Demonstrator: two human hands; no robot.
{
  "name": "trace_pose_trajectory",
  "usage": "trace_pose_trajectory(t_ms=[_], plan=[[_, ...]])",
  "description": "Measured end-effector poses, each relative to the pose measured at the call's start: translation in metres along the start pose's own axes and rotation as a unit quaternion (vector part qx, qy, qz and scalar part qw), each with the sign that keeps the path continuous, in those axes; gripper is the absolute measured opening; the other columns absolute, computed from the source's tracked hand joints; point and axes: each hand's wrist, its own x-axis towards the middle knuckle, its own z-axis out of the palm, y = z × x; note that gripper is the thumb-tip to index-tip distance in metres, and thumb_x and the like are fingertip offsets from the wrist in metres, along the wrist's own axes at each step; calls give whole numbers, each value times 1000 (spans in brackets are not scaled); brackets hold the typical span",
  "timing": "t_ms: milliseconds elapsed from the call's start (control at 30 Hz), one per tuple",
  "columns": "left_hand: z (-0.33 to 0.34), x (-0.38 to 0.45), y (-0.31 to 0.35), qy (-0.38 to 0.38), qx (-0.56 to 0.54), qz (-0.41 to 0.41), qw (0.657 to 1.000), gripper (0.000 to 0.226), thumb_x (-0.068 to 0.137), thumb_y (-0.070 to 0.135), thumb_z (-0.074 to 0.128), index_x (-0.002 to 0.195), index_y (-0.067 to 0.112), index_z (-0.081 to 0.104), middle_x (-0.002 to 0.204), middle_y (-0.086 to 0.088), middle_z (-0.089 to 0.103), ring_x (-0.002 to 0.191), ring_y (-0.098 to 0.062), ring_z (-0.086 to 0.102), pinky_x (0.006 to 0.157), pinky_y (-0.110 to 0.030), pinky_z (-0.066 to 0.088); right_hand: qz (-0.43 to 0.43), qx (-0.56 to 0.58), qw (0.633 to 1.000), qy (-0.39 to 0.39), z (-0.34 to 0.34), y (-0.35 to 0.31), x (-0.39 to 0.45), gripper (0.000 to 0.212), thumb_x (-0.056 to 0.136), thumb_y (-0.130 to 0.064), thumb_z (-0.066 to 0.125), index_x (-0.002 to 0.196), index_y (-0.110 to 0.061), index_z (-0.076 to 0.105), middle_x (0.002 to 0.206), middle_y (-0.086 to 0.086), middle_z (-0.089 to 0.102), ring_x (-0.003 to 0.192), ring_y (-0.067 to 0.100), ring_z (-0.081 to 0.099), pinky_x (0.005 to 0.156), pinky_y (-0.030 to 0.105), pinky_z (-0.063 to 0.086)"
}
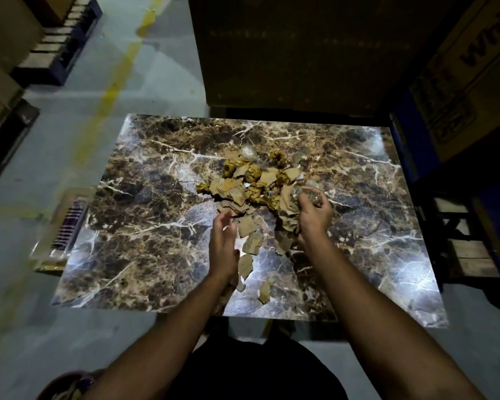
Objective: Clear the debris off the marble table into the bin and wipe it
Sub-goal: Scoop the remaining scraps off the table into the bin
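Marble table [145, 226], brown with white veins, glossy, filling the middle of the view from the head camera. Standing on grey concrete floor [70, 125] with a worn yellow line [113, 85] running off to the far left. Tall cardboard boxes [459, 67] hard against the far and right edges. Rim of a reddish container [61, 382] at the lower left corner, contents unclear. Heap of debris [251, 186] near the table's centre: torn brown cardboard scraps, crumpled gold foil balls [280, 158], bits of clear plastic at the far side. Loose cardboard scraps [247, 265] trailing toward the near edge. Left hand [223, 243] on edge beside the heap, fingers straight and together, gripping nothing. Right hand [312, 215] on the heap's right side, fingers curled round a wad of clear plastic [308, 194] and paper.
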Motion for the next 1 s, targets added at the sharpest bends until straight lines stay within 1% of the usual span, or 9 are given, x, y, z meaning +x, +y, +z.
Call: trace_pose_trajectory(t_ms=[67,167,233,333,500,667,833,900,1000], plan=[[-16,-24,-26,-70,167,71,981,58,90,63,46,144,42,37,149,4,40,137,-13,41,109,-36,38,-5,-6,1000,23,-11,4,5,24,88,-9,74,111,-15,71,121,8,63,103,25,64,63,25,55],[-24,-51,-62,-176,428,140,875,93,87,77,45,159,31,11,168,7,0,153,-14,-6,121,-45,3,-1,-6,999,40,-24,12,9,19,89,-6,72,105,-17,71,115,5,65,103,25,63,65,25,52],[-19,-57,-75,-201,519,175,812,106,84,87,35,161,23,4,168,-2,-14,153,-20,-19,121,-53,-3,-15,-33,998,43,-31,20,7,17,89,-5,71,102,-16,71,121,7,65,106,24,62,65,21,48],[0,-49,-74,-203,568,166,780,113,82,92,26,160,15,-2,166,-13,-16,152,-31,-19,119,-58,-2,-19,-46,998,40,-39,26,6,18,90,-3,68,107,-8,72,118,1,63,96,11,60,56,12,47],[37,-11,-63,-166,580,136,786,107,87,86,23,160,13,-3,166,-17,-14,152,-34,-19,122,-58,0,-23,-47,996,67,-51,33,14,20,88,-6,72,89,-25,73,125,5,67,108,27,65,76,31,58],[63,27,-49,-141,564,143,801,89,96,71,28,160,14,6,167,-15,-1,154,-32,-3,123,-54,7,-29,-50,995,83,-72,28,29,19,85,-13,74,85,-33,74,104,13,74,92,38,71,73,49,62],[55,29,-36,-121,511,205,826,65,98,61,34,149,21,32,155,-4,29,140,-29,31,114,-49,21,-4,-74,993,87,-91,20,49,25,92,-11,69,116,-16,70,118,11,67,93,23,68,58,24,55],[40,33,-33,-70,484,193,850,65,95,60,40,146,21,34,154,-6,29,140,-30,30,116,-54,22,-45,-110,989,92,-91,18,59,20,91,-8,69,111,-14,72,116,11,69,94,23,67,52,13,50],[13,57,-30,-14,451,113,885,79,88,66,48,153,29,24,165,-4,10,150,-30,11,120,-58,8,-95,-145,982,78,-78,16,72,18,88,-5,70,98,-21,72,108,10,72,94,24,68,67,27,60]])
